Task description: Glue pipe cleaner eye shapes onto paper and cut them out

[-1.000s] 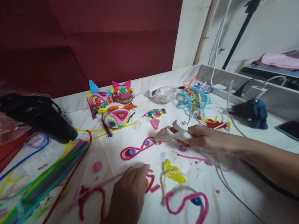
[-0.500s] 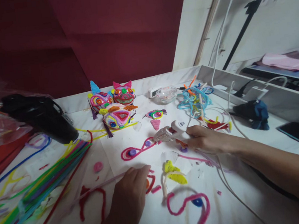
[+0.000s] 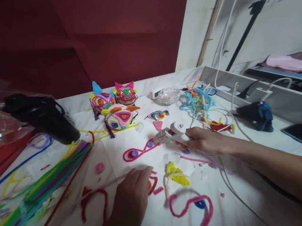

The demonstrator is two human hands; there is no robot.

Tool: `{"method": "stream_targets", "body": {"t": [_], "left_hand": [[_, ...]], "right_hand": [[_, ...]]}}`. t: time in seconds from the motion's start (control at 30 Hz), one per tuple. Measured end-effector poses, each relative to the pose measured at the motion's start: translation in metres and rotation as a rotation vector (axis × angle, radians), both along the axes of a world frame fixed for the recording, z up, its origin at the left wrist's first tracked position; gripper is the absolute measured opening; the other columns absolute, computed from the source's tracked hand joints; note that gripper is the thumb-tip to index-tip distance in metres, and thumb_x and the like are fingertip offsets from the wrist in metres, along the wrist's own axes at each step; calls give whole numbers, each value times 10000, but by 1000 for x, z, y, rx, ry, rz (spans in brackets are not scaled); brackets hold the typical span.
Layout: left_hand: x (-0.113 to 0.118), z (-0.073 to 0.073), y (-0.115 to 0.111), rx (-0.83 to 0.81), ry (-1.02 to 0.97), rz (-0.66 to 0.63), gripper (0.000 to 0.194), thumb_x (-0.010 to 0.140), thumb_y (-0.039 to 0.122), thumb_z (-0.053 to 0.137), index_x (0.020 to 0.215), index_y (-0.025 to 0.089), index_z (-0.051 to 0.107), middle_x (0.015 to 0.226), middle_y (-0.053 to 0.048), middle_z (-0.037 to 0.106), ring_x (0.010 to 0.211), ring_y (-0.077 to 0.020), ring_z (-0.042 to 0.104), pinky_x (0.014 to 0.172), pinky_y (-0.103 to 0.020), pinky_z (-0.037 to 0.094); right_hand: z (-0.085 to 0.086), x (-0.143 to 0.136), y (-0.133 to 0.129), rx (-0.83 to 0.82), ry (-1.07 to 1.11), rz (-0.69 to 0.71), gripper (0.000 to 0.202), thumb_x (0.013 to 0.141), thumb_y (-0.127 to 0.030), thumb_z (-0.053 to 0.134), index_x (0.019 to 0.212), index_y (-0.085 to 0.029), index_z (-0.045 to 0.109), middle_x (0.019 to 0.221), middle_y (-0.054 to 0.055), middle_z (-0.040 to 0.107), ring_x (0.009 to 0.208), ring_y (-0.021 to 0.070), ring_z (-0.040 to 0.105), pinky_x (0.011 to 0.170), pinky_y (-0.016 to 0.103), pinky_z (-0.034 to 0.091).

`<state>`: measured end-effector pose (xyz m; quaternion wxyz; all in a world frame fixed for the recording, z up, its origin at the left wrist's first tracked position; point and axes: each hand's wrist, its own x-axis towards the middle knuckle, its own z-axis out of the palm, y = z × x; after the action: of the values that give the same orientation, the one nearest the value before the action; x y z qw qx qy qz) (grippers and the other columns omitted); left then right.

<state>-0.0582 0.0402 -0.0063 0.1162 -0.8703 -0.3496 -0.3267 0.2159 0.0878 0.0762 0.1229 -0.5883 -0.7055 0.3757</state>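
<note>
My right hand (image 3: 205, 140) grips a white glue gun (image 3: 171, 134), its nozzle pointing left at a pink pipe-cleaner loop with purple beads (image 3: 138, 152) on white paper. Resting on the table, my left hand (image 3: 131, 199) pinches a thin pale pink pipe cleaner (image 3: 102, 186) next to a small red and orange curl (image 3: 153, 185). A yellow fuzzy piece (image 3: 176, 174) lies between my hands. Below it sits a pink loop with a blue bead (image 3: 191, 205).
Three colourful pipe-cleaner masks (image 3: 116, 108) stand at the back. A bundle of coloured pipe cleaners (image 3: 36, 193) lies at left beside a black device (image 3: 43, 117). A tangle of blue pipe cleaners (image 3: 196, 102), white cables (image 3: 233, 185) and a dark blue object (image 3: 258, 114) are on the right.
My right hand has moved the glue gun slightly left, toward the pink loop. My left hand has stayed in place.
</note>
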Motion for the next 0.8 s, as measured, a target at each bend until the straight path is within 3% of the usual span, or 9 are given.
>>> {"method": "stream_targets", "body": {"t": [0.4,0.8], "left_hand": [[1,1,-1,-2,-32,-10,328,978,64,347,1050,129,661,809,-60,761,705,-186,739,644,-271,622],[-9,-12,0,-52,44,-32,313,964,61,416,1172,131,640,922,-81,763,811,-199,730,717,-275,612]], "right_hand": [[-1,-2,1,-32,33,8,183,689,-376,596,696,-195,568,608,-20,489,602,156,450,573,297,332],[-4,6,-4,7,25,-31,198,684,-404,568,659,-214,519,583,-39,462,567,141,420,534,288,299]]}}
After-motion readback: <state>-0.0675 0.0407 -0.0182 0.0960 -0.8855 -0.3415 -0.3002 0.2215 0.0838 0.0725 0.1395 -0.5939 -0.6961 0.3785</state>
